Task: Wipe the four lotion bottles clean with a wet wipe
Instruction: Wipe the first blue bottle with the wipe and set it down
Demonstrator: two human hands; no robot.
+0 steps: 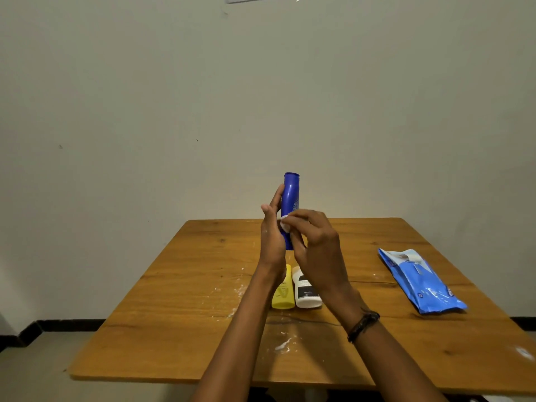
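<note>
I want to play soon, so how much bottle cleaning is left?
Nothing looks surely done. The left hand holds the blue bottle while the right hand presses the wet wipe on it. The yellow bottle and white bottle on the table may remain; no fourth shows.

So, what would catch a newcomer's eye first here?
The blue bottle, held upright above the table in the left hand while the right hand pinches a white wipe against it. Below them a yellow bottle and a white bottle lie side by side; a blue pack lies on the right.
</note>
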